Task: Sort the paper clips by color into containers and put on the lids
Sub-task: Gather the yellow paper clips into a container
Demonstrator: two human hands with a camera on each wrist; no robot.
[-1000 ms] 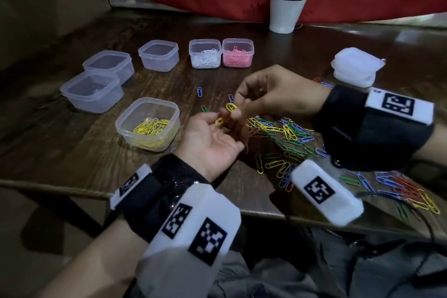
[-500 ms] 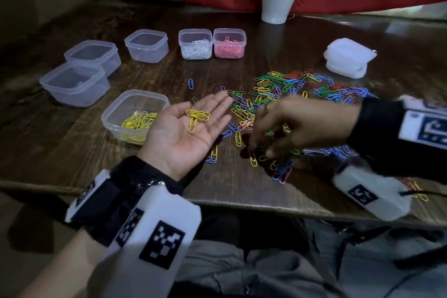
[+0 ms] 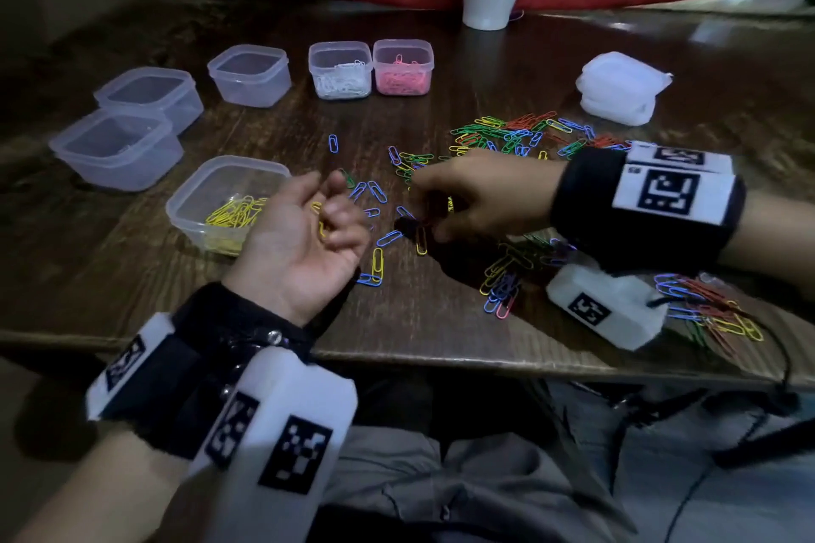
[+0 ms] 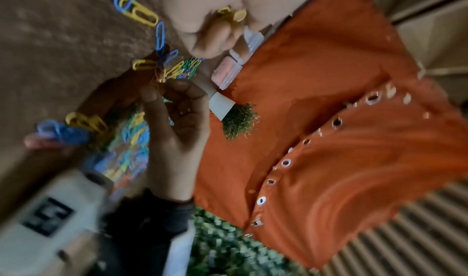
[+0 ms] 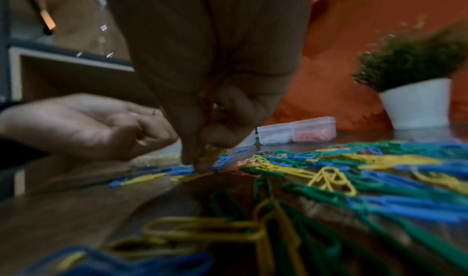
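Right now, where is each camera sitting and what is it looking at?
Head: on the person's head, facing down at the table; both hands show.
Left wrist: along the left hand cupping yellow clips; the right hand shows too.
Right wrist: low, along the right hand picking at the clip pile.
All three share the pink container.

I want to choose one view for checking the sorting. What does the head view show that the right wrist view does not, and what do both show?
Only the head view shows the container with yellow clips, three empty containers and the stacked lids.

Only the right wrist view shows the right hand's fingertips pinching a yellow clip lying on the table.

Both show the white-clip container, the pink-clip container, the left hand and the mixed pile.
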